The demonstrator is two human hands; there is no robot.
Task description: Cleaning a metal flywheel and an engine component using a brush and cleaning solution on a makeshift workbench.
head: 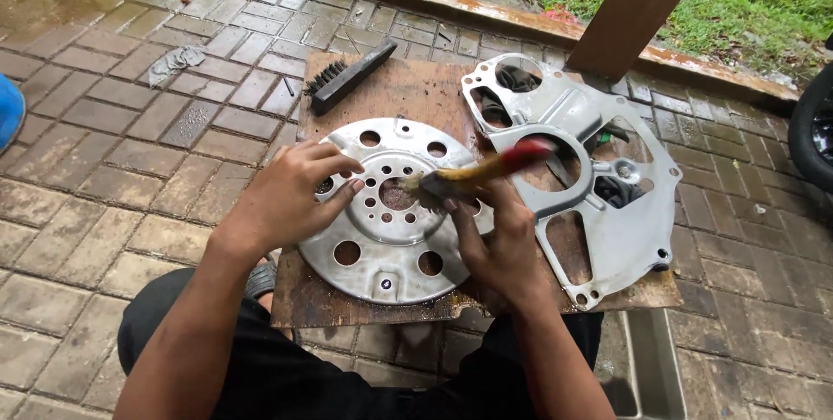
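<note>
A round silver metal disc (382,251) with several holes lies flat on a brown wooden board (408,90). My left hand (291,199) rests on the disc's left part, fingers spread and pressing down. My right hand (499,251) grips a paintbrush (473,173) with a yellow and red handle. Its bristles touch the disc near the centre hole. The brush is blurred.
An irregular silver metal plate (599,229) with large cut-outs lies on the board's right side. A black wire brush (347,77) sits at the board's far left corner. A grey rag (173,62) lies on the paving bricks. A wooden post (638,8) stands behind; a tyre (811,129) is at right.
</note>
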